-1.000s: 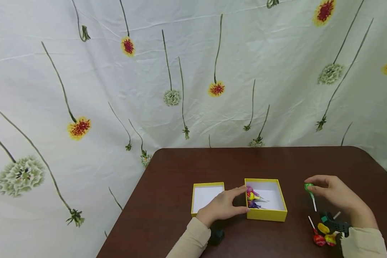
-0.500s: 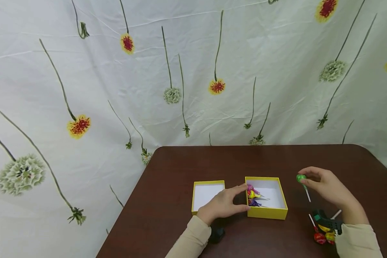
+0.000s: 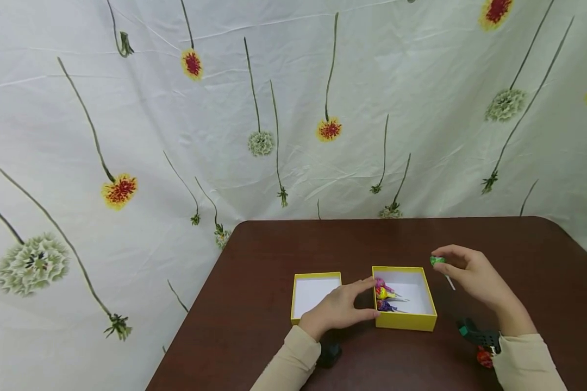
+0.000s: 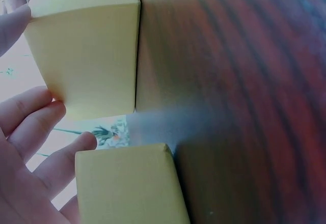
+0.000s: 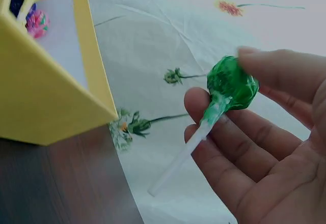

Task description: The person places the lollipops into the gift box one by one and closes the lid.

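Observation:
My right hand (image 3: 481, 279) pinches a green-wrapped lollipop (image 5: 232, 84) by its candy head, in the air just right of a yellow box (image 3: 405, 322). The lollipop's white stick points down toward the table. Inside the box, pink, yellow and purple lollipops (image 3: 383, 294) lie along the left wall, sticks pointing right. My left hand (image 3: 339, 310) rests at the box's left side, thumb at the near corner and forefinger at the far corner. In the left wrist view, its fingertips (image 4: 53, 104) touch the box's edge.
A shallow yellow lid with a white inside (image 3: 315, 293) lies left of the box, partly behind my left hand. A red lollipop (image 3: 484, 357) lies under my right wrist, which hides whatever is beside it. A flowered cloth (image 3: 293, 108) hangs behind the brown table (image 3: 254, 304).
My right hand has carried the green lollipop leftward and away from me, close to the box. Its wrist now covers most of the loose lollipops. My left hand has stayed at the box.

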### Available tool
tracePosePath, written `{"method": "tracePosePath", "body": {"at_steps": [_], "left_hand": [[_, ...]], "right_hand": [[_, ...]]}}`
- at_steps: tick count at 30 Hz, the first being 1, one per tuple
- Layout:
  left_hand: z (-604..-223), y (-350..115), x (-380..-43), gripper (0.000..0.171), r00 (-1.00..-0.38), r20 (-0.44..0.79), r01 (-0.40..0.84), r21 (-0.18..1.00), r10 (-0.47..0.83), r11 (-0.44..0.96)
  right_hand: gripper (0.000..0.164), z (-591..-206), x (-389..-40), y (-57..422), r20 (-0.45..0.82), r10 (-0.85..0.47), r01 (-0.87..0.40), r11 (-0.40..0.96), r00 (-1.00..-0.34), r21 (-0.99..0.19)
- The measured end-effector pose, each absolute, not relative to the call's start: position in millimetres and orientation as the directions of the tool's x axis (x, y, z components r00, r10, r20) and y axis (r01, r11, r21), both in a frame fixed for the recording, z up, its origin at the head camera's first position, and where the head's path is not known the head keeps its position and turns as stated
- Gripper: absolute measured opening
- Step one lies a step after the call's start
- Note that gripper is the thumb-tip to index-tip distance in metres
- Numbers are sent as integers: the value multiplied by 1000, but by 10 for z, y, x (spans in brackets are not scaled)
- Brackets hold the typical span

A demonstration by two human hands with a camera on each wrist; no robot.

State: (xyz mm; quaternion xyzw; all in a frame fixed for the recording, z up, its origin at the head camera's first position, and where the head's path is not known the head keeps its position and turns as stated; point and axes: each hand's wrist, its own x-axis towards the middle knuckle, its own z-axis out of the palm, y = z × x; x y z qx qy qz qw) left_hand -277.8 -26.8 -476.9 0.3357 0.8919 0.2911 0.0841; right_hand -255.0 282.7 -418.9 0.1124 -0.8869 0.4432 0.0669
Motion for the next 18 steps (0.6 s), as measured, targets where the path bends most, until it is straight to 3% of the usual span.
{"method": "tracePosePath", "body": {"at_steps": [12,18], "left_hand": [[-4759,-270,-2778,72,-757,50,557,570,652,603],[-4744,-261,-2777,72,-759,47,552,576,650,603]], "right_hand": [[31,-4216,-2595,2605,256,-159,-299,592,-954,-748],[26,-4284,-2637,2411,267,-100,-274,576,-959,-770]]}}
